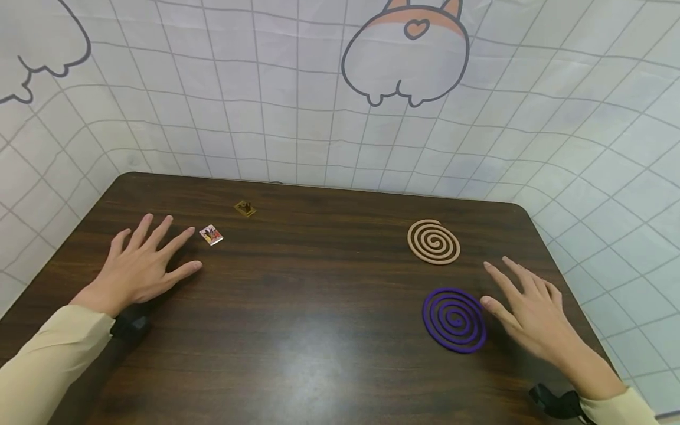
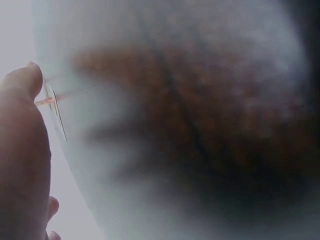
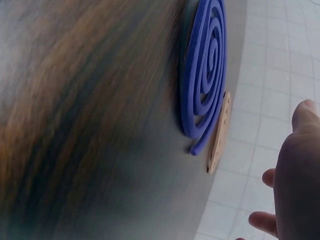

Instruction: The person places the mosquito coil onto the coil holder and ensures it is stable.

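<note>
My left hand (image 1: pixel 139 265) is spread with straight fingers over the left side of the table, holding nothing. Just beyond its fingertips lies a small colourful picture card (image 1: pixel 211 235), and a small gold-coloured card (image 1: pixel 245 208) lies farther back. On the right, a flat purple spiral coil (image 1: pixel 454 320), like a mosquito coil, lies beside my right hand (image 1: pixel 533 316). That hand has its fingers extended and holds nothing; its thumb tip is close to the purple coil's edge. A tan spiral coil (image 1: pixel 434 242) lies behind the purple one. Both coils (image 3: pixel 205 75) appear edge-on in the right wrist view.
A dark wood-grain table (image 1: pixel 297 295) with rounded back corners carries everything. White cloth (image 1: pixel 297 118) with a grid and cartoon animal outlines hangs behind and at both sides. A black band (image 1: pixel 558 404) circles the right wrist.
</note>
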### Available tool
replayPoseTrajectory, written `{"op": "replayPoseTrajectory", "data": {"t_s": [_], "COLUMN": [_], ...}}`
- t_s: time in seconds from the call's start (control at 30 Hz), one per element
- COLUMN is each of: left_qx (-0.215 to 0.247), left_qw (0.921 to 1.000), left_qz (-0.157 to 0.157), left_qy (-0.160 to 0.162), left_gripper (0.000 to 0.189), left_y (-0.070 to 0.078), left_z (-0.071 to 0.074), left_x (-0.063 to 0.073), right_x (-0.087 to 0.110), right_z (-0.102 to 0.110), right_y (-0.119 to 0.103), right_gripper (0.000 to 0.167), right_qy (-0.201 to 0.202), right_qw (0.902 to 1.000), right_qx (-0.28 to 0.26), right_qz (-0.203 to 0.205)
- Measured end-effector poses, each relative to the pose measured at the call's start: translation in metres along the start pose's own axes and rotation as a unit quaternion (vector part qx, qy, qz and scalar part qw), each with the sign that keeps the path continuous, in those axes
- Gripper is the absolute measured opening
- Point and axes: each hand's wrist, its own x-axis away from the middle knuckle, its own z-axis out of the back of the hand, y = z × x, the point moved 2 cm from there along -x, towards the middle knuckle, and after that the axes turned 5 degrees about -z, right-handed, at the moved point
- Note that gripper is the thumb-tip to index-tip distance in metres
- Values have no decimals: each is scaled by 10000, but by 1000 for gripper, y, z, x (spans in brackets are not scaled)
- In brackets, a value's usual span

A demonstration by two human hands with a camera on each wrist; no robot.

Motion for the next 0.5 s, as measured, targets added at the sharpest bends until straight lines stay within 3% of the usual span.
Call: {"op": "replayPoseTrajectory", "data": {"t_s": [0.5], "left_qx": [-81], "left_qw": [9986], "left_qz": [-159], "left_qy": [-505], "left_gripper": [84], "left_y": [5], "left_z": [5], "left_x": [-15], "right_x": [2], "right_z": [-5], "right_y": [-13], "right_gripper": [60], "right_qy": [-617], "right_qw": [9897], "right_qx": [-1252], "right_qz": [-304]}}
